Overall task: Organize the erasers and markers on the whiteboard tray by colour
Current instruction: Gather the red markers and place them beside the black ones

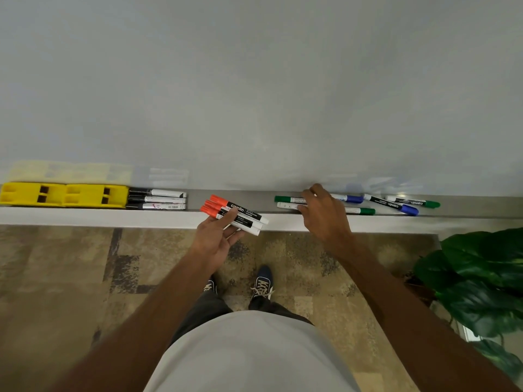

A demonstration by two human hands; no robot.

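Note:
Two yellow erasers [63,195] lie end to end at the tray's left end, with three black-capped markers [157,199] stacked beside them. My left hand [215,239] holds three red-capped markers [235,215] over the tray's [246,198] front lip. My right hand [325,213] rests in the tray, fingers spread over a green marker [285,199], a white-ended green-capped marker [365,211] and a blue marker [349,198]; whether it grips one is hidden. Further right lie a blue-capped marker [393,205] and a green-capped marker [416,203].
The whiteboard [254,94] rises directly behind the tray. A leafy green plant [481,278] stands on the floor at the right, close to my right arm. Patterned carpet [70,278] and my shoes [263,284] are below.

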